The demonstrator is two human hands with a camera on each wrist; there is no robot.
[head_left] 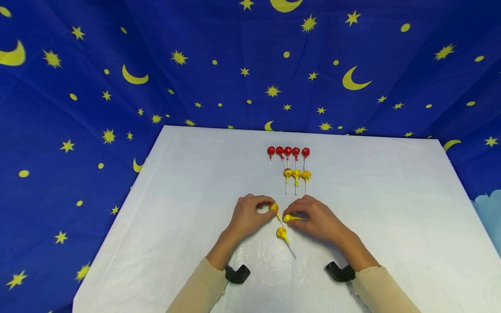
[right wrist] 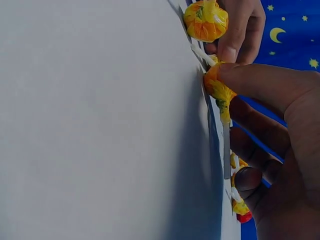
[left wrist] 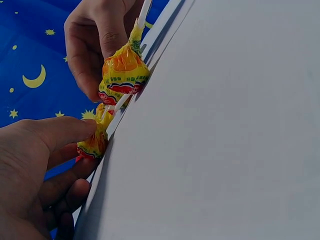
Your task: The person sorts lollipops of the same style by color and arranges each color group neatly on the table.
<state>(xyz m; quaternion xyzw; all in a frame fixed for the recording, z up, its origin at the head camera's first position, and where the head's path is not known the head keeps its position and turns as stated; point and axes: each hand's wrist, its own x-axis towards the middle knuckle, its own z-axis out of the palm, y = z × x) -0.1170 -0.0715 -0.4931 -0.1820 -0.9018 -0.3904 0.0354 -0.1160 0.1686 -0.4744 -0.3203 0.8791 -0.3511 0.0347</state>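
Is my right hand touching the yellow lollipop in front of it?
Touching. In the right wrist view, the right hand presses its thumb onto the yellow lollipop, with no gap between them; the head view agrees.

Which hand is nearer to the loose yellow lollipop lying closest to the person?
Roughly equal, the right hand slightly nearer. The loose yellow lollipop lies on the table just below the gap between both hands; the left hand sits up-left of it, each gripping another yellow lollipop.

The right hand (head_left: 318, 221) covers most of its lollipop's (head_left: 288, 218) stick; wrapper print (head view) too small to read.
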